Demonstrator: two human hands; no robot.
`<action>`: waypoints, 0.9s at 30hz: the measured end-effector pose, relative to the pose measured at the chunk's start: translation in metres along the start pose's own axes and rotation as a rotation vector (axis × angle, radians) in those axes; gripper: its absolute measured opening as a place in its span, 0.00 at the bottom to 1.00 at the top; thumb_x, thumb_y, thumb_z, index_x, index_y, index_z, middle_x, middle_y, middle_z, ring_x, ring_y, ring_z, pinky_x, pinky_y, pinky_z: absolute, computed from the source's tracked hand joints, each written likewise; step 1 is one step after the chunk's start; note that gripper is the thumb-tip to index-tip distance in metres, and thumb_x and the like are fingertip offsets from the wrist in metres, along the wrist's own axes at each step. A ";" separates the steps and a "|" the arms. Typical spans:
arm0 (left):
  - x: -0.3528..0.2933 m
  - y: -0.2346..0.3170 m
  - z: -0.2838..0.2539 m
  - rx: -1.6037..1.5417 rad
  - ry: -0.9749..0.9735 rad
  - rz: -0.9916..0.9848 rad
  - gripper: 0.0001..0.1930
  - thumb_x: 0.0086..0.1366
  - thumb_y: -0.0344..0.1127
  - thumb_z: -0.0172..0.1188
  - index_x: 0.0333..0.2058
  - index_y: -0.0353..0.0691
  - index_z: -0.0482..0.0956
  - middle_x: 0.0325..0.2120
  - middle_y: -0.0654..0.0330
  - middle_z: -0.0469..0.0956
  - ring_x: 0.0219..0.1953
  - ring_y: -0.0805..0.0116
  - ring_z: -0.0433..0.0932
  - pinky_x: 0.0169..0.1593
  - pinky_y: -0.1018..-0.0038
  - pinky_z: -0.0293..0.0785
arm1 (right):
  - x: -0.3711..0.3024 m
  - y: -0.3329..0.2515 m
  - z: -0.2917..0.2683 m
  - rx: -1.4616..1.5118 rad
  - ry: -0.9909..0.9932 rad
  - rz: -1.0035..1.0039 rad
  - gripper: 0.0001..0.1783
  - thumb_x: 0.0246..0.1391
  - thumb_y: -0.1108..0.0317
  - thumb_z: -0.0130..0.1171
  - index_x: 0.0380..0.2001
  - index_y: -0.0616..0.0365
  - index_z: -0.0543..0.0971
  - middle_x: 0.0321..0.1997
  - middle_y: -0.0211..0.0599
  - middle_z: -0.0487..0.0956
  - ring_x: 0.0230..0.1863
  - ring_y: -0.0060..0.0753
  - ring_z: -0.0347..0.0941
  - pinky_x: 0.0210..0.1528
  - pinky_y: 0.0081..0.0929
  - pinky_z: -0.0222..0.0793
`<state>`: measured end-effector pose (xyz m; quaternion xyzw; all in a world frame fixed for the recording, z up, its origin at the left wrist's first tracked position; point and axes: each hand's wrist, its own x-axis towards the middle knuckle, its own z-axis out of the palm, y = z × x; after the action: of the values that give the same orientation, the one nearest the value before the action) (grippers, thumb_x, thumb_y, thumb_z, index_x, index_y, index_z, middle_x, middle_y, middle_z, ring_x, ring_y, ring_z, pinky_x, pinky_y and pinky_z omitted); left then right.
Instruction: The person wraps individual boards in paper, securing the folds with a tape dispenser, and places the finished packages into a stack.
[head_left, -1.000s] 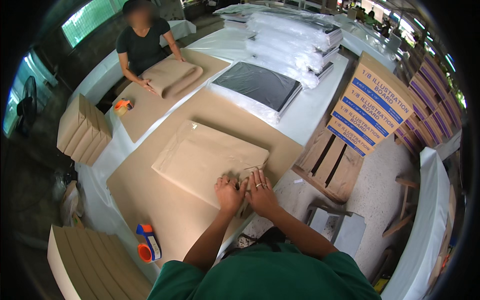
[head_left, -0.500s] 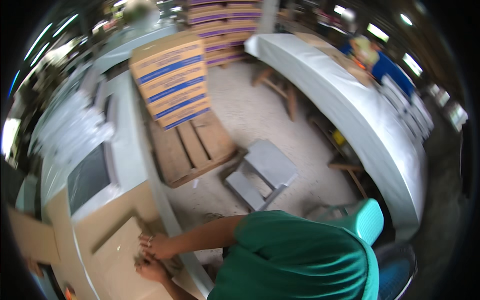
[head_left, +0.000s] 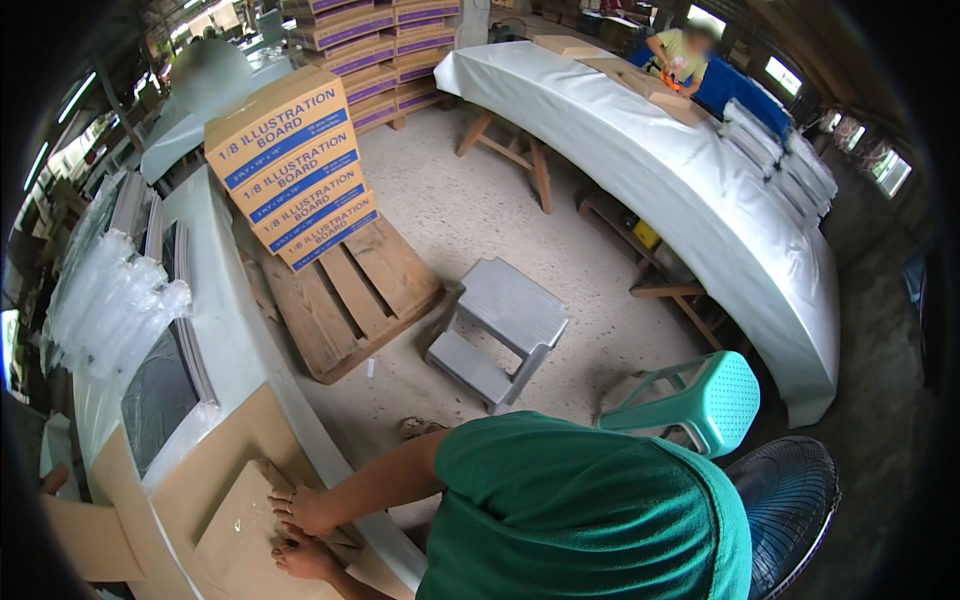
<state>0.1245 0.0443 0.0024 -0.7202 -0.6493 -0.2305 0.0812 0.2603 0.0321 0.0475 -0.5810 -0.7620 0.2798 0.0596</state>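
Note:
A flat, brown paper-wrapped or cardboard pack (head_left: 228, 520) lies on a larger brown sheet (head_left: 255, 425) at the lower left. My right hand (head_left: 303, 508), with a ring on one finger, rests on the pack's near edge with its fingers spread. Just below it, my left hand (head_left: 308, 558) lies against the same edge, thumb and fingers apart. Between the two hands is a small dark gap; I cannot make out what is in it. A shiny spot shows on top of the pack.
Plastic-wrapped packs (head_left: 115, 310) line the left table. Boxes (head_left: 290, 170) stand on a wooden pallet (head_left: 345, 310). A grey step stool (head_left: 510, 305), green stool (head_left: 725, 405) and fan (head_left: 790, 510) surround me. Another person (head_left: 683, 58) works at the long covered table (head_left: 640, 150).
The view has shifted and sharpened, so the surroundings sit further left and the green stool shows more fully. My hands stay close together at the pack's edge.

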 end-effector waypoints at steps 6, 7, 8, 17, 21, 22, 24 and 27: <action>-0.001 -0.007 -0.006 -0.142 0.001 -0.015 0.24 0.57 0.51 0.53 0.22 0.30 0.76 0.28 0.46 0.73 0.33 0.46 0.70 0.37 0.55 0.66 | 0.017 -0.008 0.015 -0.044 0.046 -0.033 0.29 0.55 0.57 0.40 0.58 0.59 0.59 0.66 0.45 0.52 0.69 0.41 0.40 0.59 0.44 0.54; 0.001 -0.006 -0.002 -0.159 0.016 0.062 0.23 0.57 0.50 0.53 0.23 0.30 0.76 0.28 0.45 0.73 0.34 0.46 0.70 0.38 0.55 0.66 | 0.006 -0.005 0.006 0.023 0.058 0.016 0.29 0.55 0.57 0.41 0.57 0.60 0.60 0.65 0.46 0.54 0.68 0.41 0.42 0.59 0.43 0.55; 0.000 0.004 -0.004 -0.159 0.069 0.057 0.22 0.57 0.50 0.54 0.23 0.30 0.77 0.29 0.45 0.73 0.34 0.46 0.70 0.39 0.55 0.65 | 0.000 0.002 0.007 -0.027 0.120 -0.014 0.30 0.53 0.57 0.44 0.57 0.59 0.60 0.65 0.44 0.54 0.68 0.41 0.42 0.57 0.43 0.57; -0.001 0.014 -0.017 -0.137 -0.037 -0.087 0.23 0.57 0.50 0.53 0.26 0.31 0.79 0.36 0.47 0.72 0.42 0.48 0.68 0.43 0.57 0.65 | 0.006 0.005 0.015 -0.142 0.105 -0.007 0.36 0.51 0.56 0.49 0.61 0.56 0.54 0.69 0.41 0.45 0.69 0.40 0.39 0.57 0.49 0.54; -0.005 0.009 -0.015 -0.144 0.031 -0.069 0.20 0.56 0.49 0.54 0.25 0.33 0.79 0.34 0.48 0.72 0.40 0.49 0.68 0.42 0.57 0.63 | 0.004 0.000 0.014 -0.169 0.122 -0.029 0.35 0.52 0.55 0.49 0.60 0.57 0.55 0.68 0.41 0.48 0.69 0.41 0.40 0.57 0.48 0.56; -0.005 0.012 -0.013 -0.155 0.027 -0.059 0.20 0.56 0.49 0.54 0.25 0.34 0.79 0.34 0.48 0.72 0.40 0.49 0.68 0.42 0.58 0.63 | 0.005 0.008 0.017 -0.185 0.154 -0.040 0.34 0.51 0.55 0.49 0.60 0.58 0.57 0.67 0.42 0.50 0.68 0.41 0.42 0.57 0.46 0.57; -0.001 0.010 -0.015 -0.164 0.006 -0.076 0.18 0.55 0.47 0.55 0.26 0.35 0.79 0.35 0.48 0.72 0.41 0.49 0.68 0.43 0.58 0.63 | 0.006 0.006 0.016 -0.253 0.161 -0.071 0.34 0.51 0.55 0.49 0.59 0.60 0.58 0.66 0.43 0.52 0.68 0.43 0.44 0.57 0.44 0.58; -0.001 0.012 -0.009 -0.185 0.045 -0.066 0.16 0.55 0.47 0.56 0.26 0.37 0.79 0.34 0.50 0.72 0.41 0.51 0.68 0.43 0.59 0.63 | 0.005 0.008 0.011 -0.214 0.164 -0.055 0.35 0.52 0.56 0.49 0.60 0.60 0.56 0.67 0.44 0.51 0.68 0.44 0.44 0.58 0.44 0.57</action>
<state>0.1342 0.0377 0.0125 -0.6975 -0.6466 -0.3081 0.0211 0.2610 0.0336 0.0330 -0.5838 -0.7957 0.1467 0.0667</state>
